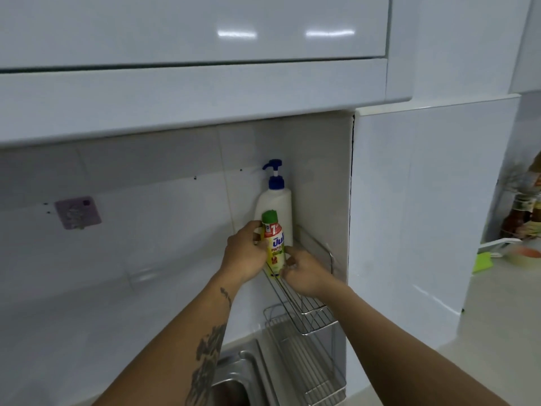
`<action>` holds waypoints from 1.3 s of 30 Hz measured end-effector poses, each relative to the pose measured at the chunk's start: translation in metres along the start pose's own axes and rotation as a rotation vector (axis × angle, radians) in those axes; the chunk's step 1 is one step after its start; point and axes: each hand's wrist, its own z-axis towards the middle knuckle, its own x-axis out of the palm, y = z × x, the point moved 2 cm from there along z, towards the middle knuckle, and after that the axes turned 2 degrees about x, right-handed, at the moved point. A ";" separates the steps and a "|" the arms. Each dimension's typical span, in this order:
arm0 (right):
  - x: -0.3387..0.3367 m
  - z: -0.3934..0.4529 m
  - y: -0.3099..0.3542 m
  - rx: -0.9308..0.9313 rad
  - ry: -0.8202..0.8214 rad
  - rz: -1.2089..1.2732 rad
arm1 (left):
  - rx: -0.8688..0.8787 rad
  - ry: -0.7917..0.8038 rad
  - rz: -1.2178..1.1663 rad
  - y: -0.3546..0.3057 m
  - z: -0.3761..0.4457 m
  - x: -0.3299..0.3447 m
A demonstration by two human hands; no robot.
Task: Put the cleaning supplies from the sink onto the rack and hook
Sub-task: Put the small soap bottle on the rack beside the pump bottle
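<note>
- Your left hand (pixel 244 253) is wrapped around the left side of the yellow dish soap bottle (pixel 274 250), fingers curled behind its upper body just below the green cap (pixel 270 217).
- Your right hand (pixel 304 272) pinches the bottle's lower right side, fingertips (pixel 290 261) pressed to the label, so both hands are closed on the same bottle.
- The bottle stands nearly upright at the back end of the upper wire rack (pixel 304 297), its base at the rack's wire floor; you cannot tell whether it rests there or is just above it.
- Right behind it, in the back corner of that rack where the two tiled walls meet, stands a white pump bottle (pixel 278 206) with a blue pump head (pixel 273 171). The yellow bottle overlaps its lower front.
- The front half of the upper rack is bare wire.
- A lower wire rack (pixel 310 364) hangs beneath it, along the same side wall.
- The steel sink (pixel 237 373) shows at the bottom edge, to the left of the lower rack; its inside is mostly hidden by your left forearm.
- A purple adhesive hook (pixel 78 213) is stuck to the back wall tiles, well to the left of the racks; its hook part is too blurred to read.
- On the counter past the right wall sit sauce bottles (pixel 524 212) and a green cloth (pixel 483 260).
</note>
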 end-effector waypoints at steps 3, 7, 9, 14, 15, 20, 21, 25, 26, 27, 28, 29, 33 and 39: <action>0.003 0.001 -0.001 0.002 -0.016 0.021 | 0.004 -0.013 0.009 0.002 0.004 0.001; 0.003 0.001 0.000 0.026 -0.051 0.008 | 0.012 -0.018 -0.001 0.003 0.005 0.005; 0.002 0.000 0.000 0.047 -0.074 -0.002 | 0.015 -0.009 -0.004 0.003 0.006 0.005; 0.003 -0.003 0.002 0.066 -0.110 -0.042 | 0.006 0.012 -0.008 0.004 0.004 0.005; 0.003 -0.004 0.003 0.078 -0.119 -0.055 | -0.003 0.013 -0.016 0.005 0.002 0.004; -0.002 -0.015 0.008 0.062 -0.275 -0.183 | -0.040 -0.027 0.012 0.017 -0.009 -0.017; -0.003 -0.020 0.010 0.031 -0.319 -0.197 | -0.043 -0.031 0.009 0.021 -0.013 -0.023; 0.002 -0.045 0.022 -0.176 -0.431 -0.198 | -0.059 -0.020 0.023 0.043 -0.042 -0.053; 0.007 -0.053 0.027 -0.236 -0.448 -0.212 | -0.065 -0.021 0.030 0.050 -0.052 -0.061; 0.013 -0.060 0.031 -0.288 -0.460 -0.228 | -0.076 -0.025 0.031 0.059 -0.064 -0.068; 0.022 -0.068 0.036 -0.329 -0.462 -0.240 | -0.091 -0.028 0.024 0.068 -0.077 -0.075; 0.031 -0.077 0.041 -0.365 -0.456 -0.244 | -0.109 -0.031 0.017 0.077 -0.090 -0.081; 0.081 -0.102 0.050 -0.465 -0.360 -0.265 | -0.214 -0.081 -0.002 0.120 -0.147 -0.096; 0.176 -0.131 0.026 -0.347 -0.055 -0.299 | -0.366 -0.077 0.032 0.191 -0.247 -0.092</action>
